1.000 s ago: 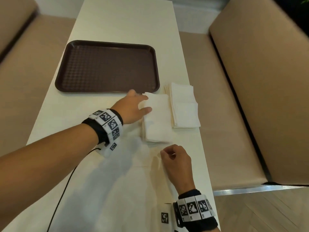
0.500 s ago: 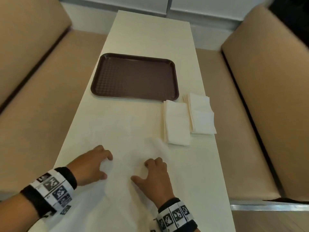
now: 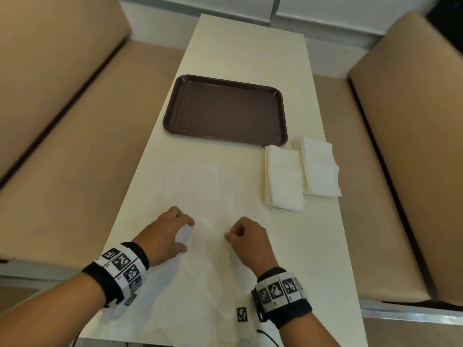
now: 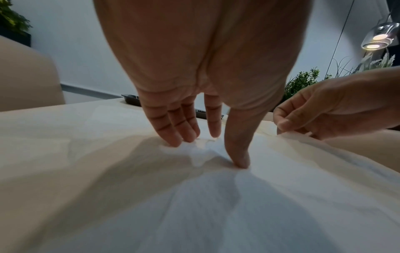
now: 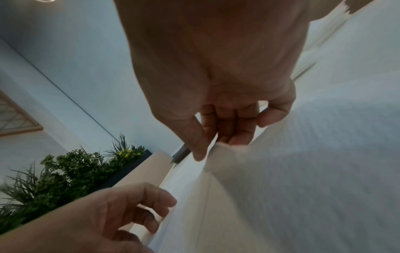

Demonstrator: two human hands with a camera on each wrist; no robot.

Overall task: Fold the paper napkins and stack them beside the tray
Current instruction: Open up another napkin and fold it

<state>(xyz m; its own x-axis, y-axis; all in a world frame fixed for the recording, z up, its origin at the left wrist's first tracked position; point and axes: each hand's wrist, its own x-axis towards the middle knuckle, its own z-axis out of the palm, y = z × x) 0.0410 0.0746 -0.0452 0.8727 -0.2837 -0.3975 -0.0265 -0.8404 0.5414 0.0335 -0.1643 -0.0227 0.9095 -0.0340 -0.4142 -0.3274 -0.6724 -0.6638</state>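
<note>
A thin white unfolded napkin (image 3: pixel 213 249) lies flat on the cream table (image 3: pixel 245 46) near me, over other loose sheets. My left hand (image 3: pixel 188 235) presses its left part with spread fingertips; in the left wrist view the left hand (image 4: pixel 212 150) has straight fingers and the thumb tip down on the napkin (image 4: pixel 216 205). My right hand (image 3: pixel 228 237) pinches the napkin's edge between thumb and fingers, which shows closely in the right wrist view as the right hand (image 5: pixel 214 147) lifting a fold of napkin (image 5: pixel 303 171). Two stacks of folded napkins (image 3: pixel 283 179) (image 3: pixel 320 169) lie by the near right corner of the brown tray (image 3: pixel 225 111).
Beige bench seats (image 3: pixel 62 159) (image 3: pixel 400 171) flank the narrow table. The stacks lie close to the table's right edge. A black cable (image 3: pixel 269 336) runs off the near edge by my right wrist. Plants (image 5: pixel 65 171) stand behind the left bench.
My left hand left the folded stack and came back near me. The right hand went from lying flat on the loose napkin to pinching its edge. The head view shifted.
</note>
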